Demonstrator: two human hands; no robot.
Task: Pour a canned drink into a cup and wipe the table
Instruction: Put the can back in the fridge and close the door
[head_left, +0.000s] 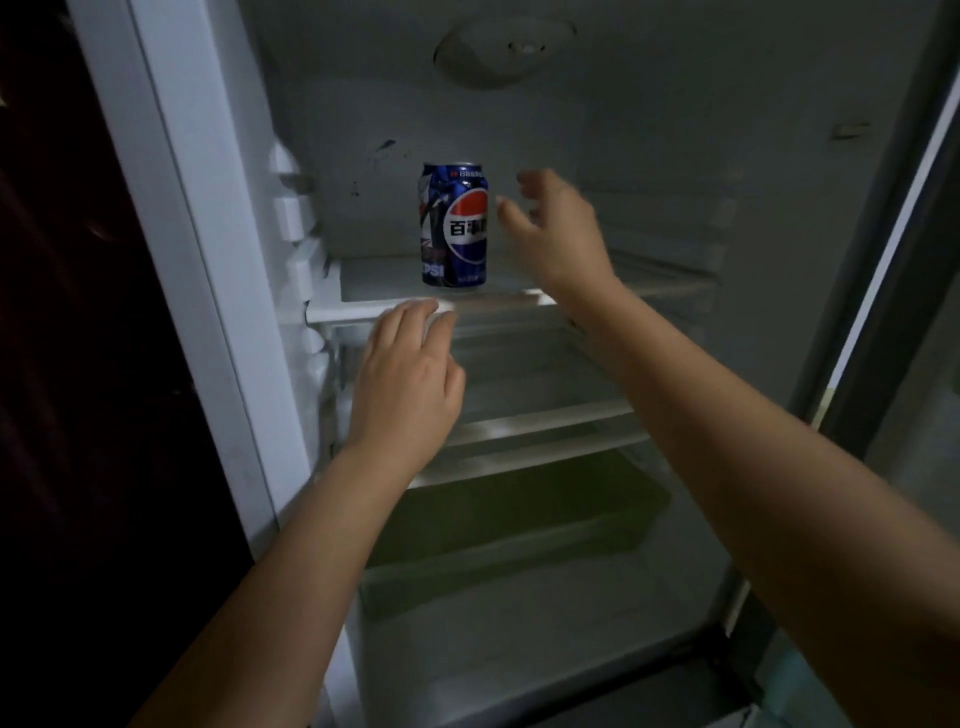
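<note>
A blue Pepsi can (454, 224) stands upright on the upper shelf (524, 299) of an open, unlit fridge. My right hand (558, 228) reaches in just right of the can, fingers spread and loosely curved, a small gap away from it. My left hand (408, 376) hovers lower, in front of the shelf's front edge, fingers relaxed and holding nothing. No cup or cloth is in view.
Below the upper shelf sit two more glass shelves (540, 421) and a greenish crisper drawer (519, 525). The fridge's left wall with shelf rails (296, 218) is close to the can. The open door's edge (893, 218) runs down the right side.
</note>
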